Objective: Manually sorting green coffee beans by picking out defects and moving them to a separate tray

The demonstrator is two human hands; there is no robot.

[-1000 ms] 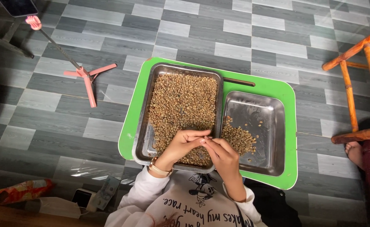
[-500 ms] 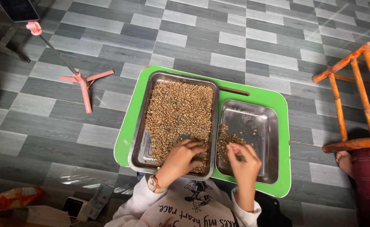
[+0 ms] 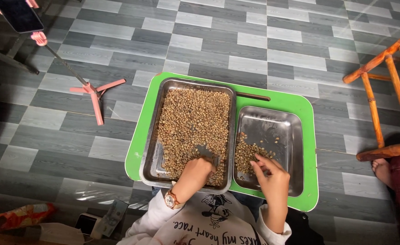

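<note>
Both hands have parted since a second ago: left hand (image 3: 199, 171) curls into beans (image 3: 192, 122) in the large steel tray (image 3: 151, 136), grip unclear; right hand (image 3: 270, 174), fingers loosely spread, hovers over the small tray (image 3: 295, 136) on the green table (image 3: 311, 113).

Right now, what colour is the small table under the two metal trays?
Bright green table, clearest in the head view.
</note>
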